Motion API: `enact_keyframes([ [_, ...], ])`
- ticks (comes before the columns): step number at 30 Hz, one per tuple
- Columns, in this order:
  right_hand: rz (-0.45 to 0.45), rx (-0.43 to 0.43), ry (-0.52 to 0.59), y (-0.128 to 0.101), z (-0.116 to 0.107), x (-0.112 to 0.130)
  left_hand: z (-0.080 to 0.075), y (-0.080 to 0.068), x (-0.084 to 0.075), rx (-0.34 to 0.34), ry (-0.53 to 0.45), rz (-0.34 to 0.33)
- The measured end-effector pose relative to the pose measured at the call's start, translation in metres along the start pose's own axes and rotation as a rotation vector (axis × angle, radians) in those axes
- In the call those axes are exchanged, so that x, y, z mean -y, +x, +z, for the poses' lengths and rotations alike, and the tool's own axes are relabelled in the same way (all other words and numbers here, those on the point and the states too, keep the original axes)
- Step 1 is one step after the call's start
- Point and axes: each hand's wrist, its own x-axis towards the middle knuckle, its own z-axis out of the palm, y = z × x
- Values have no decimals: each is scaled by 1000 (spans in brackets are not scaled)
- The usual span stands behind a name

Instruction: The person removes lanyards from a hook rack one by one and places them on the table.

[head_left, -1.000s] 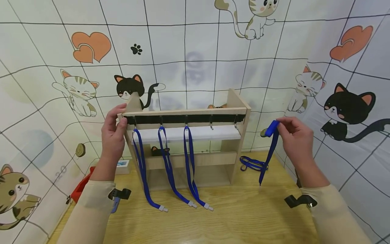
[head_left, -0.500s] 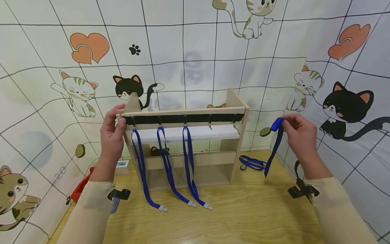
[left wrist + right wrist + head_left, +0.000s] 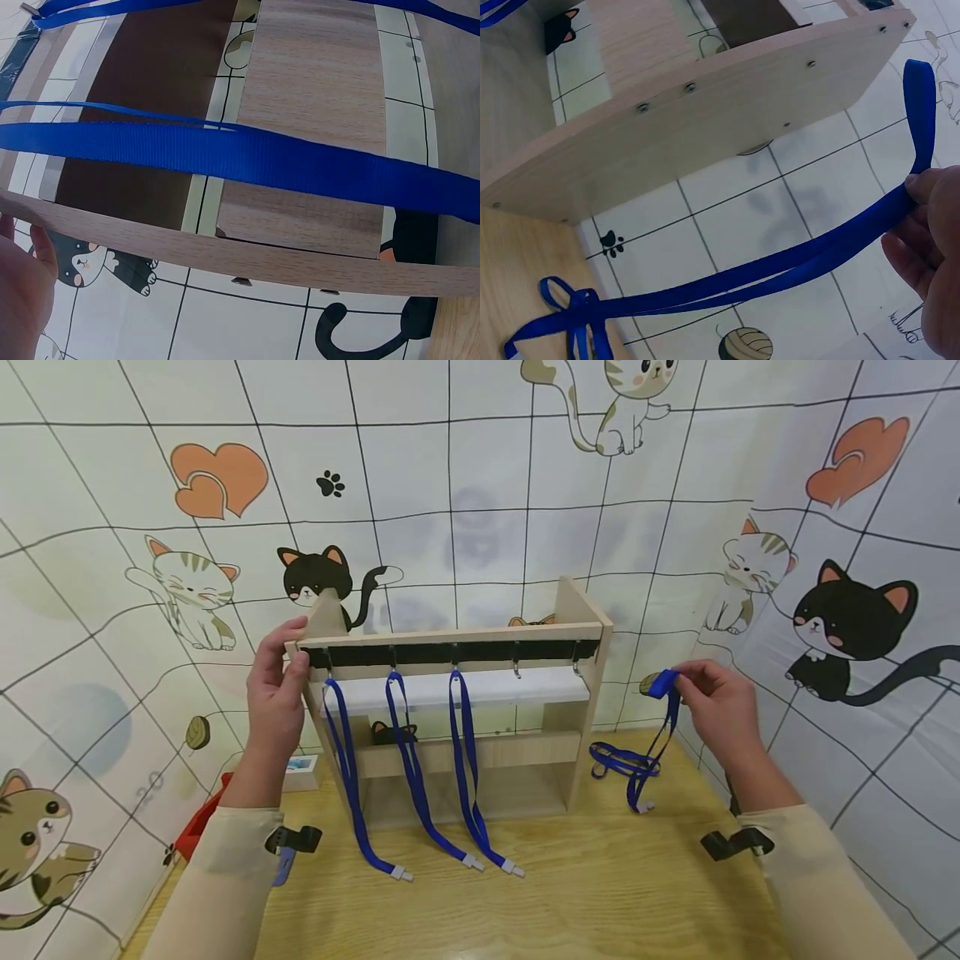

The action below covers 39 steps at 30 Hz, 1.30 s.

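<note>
Left hand (image 3: 277, 693) grips the top left corner of the wooden rack (image 3: 465, 750): thumb on the front edge, other fingers round the side. Right hand (image 3: 720, 706) is off the rack's right side, fingers pinching a blue lanyard (image 3: 663, 683) just below its top loop. Loop sticks out past the fingertips, toward the rack but apart from it. Rest of that lanyard hangs down in two strands to a pale clip (image 3: 643, 808), low over the desk (image 3: 480, 910); can't tell if the clip touches.

A bunch of blue straps (image 3: 622, 762) lies on the desk right of the rack; the held lanyard's lower end crosses in front of it.

Rack stands upright, dark strip (image 3: 427, 653) along the top front with five hooks (image 3: 517, 672). Three hanging lanyards (image 3: 414, 768), one each on the three leftmost hooks, run down past the white panel (image 3: 517, 687), clip ends out on the desk in front.

Left of the rack: white box (image 3: 302, 770), red item (image 3: 198, 820), blue item (image 3: 285, 864) partly behind the left sleeve (image 3: 232, 877). Cat-print sheet (image 3: 420, 468) behind.
</note>
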Motion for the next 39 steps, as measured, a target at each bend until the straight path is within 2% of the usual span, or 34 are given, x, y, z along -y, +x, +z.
enact_keyframes([
  [11,-54,175,-195,-12,1,-30,2,-1,-2,2,14,-12],
  [22,-83,329,-287,-15,8,-75,1,0,1,-6,-11,4],
  [32,-88,418,-261,-20,24,-117,1,-1,-1,-6,11,-13],
  [39,-113,483,-230,-29,39,-134,2,-2,-3,-10,6,-21],
])
